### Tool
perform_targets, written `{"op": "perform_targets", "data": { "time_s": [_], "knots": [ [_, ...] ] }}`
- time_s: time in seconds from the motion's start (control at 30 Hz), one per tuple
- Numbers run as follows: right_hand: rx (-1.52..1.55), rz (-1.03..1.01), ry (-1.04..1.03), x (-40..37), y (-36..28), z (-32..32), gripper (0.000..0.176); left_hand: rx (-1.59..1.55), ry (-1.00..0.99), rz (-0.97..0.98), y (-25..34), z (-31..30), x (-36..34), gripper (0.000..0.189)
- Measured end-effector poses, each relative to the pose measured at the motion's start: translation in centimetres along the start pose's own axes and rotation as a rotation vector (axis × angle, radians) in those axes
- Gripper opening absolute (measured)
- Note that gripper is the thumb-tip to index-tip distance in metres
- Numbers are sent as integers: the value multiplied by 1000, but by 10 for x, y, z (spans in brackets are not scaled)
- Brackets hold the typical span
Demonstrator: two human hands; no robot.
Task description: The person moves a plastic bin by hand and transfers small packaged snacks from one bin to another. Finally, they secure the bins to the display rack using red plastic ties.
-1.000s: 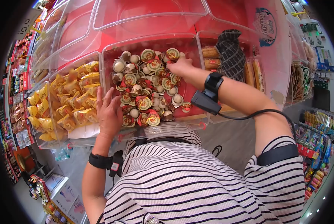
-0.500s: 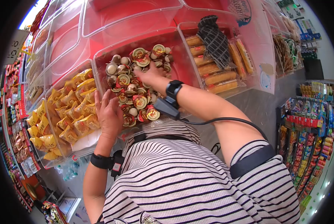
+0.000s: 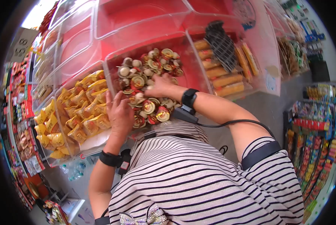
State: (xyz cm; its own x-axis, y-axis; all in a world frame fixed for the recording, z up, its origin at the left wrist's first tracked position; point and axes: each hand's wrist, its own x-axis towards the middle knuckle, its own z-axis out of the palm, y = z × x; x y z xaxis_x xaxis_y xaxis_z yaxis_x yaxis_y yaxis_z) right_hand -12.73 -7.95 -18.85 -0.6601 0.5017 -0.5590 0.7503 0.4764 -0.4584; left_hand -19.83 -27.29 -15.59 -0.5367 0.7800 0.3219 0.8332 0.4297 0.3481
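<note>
Head view, looking down over a black-and-white striped shirt [image 3: 198,176] at a red shop display of bins.

Things: the middle clear plastic bin [image 3: 193,71] holds a loose heap of small round foil-lidded cups [image 3: 153,63], red and gold on top and pale where they lie overturned. The bin to its left is full of yellow crinkled snack packets [image 3: 81,108]. The bin to its right holds long tan wrapped rolls [image 3: 224,80] with a dark chequered cloth [image 3: 221,43] lying on them.

Hands: the right hand [image 3: 158,87] lies palm down on the heap, about mid-bin, with its fingers bent into the foil-lidded cups. Cannot tell whether it grips one, since the fingertips are hidden. The left hand [image 3: 120,112] shows its back, fingers straight and loosely spread, holding nothing. It rests at the near left edge of the heap, just beside the divider to the yellow packets. Each wrist carries a black wrist strap [image 3: 189,98], and a cable runs from the right one.

Judgement: the step in hand looks like working through the heap, the right hand raking or picking while the left hems in the near side. A next move calls for a firm pinch on a single cup rim, because the cups lie stacked and tilted and neighbours could roll.
</note>
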Motion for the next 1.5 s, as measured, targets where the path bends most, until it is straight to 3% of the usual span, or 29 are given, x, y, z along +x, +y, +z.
{"op": "perform_targets", "data": {
  "time_s": [0.1, 0.2, 0.33, 0.4, 0.53, 0.63, 0.73, 0.77, 0.87, 0.9, 1.0, 1.13, 1.27, 1.43, 1.5],
  "knots": [
    [-37, -83, 16, -5, 6, -6, 91, -31, 12, -37, 2, -1, 0, 21],
    [146, -134, 8, -5, 12, 1, 90, -54, -9, -81, 3, -5, -2, 21],
    [77, -49, -26, -15, 5, -4, 73, -58, -41, -79, 3, -6, -1, 23],
    [81, -130, -99, -15, 13, -4, 67, -66, -53, -68, 2, -8, -1, 23],
    [-129, -149, -183, -38, -8, -20, 65, -61, -41, -72, 4, -10, 0, 24],
    [-215, -221, -87, -26, -2, -5, 67, -55, -36, -64, 2, -8, -2, 24],
    [-156, -270, -322, -12, -7, -22, 67, -80, -32, -79, 5, -10, -2, 24],
    [-46, -133, -466, -17, -12, -39, 64, -73, -39, -81, 5, -10, -4, 23],
    [-82, -418, -433, -1, 16, -30, 63, -62, -41, -79, 4, -10, -2, 23],
    [-54, -326, -530, -9, 11, -36, 58, -64, -35, -79, 3, -9, -2, 23],
    [155, -354, -513, -25, 11, -14, 60, -65, -28, -80, 3, -6, -3, 22],
    [162, -271, -398, -46, -9, -9, 72, -69, -17, -79, 2, -4, -4, 21],
    [-17, -328, -325, -34, -1, 4, 69, -54, -17, -76, 0, -2, -4, 21],
    [274, -369, -593, -28, 9, -23, 47, -73, -8, -67, 1, -4, -4, 20],
    [474, -240, -645, -12, 26, -23, 44, -83, 8, -51, 1, -6, -4, 20]
  ]
}}
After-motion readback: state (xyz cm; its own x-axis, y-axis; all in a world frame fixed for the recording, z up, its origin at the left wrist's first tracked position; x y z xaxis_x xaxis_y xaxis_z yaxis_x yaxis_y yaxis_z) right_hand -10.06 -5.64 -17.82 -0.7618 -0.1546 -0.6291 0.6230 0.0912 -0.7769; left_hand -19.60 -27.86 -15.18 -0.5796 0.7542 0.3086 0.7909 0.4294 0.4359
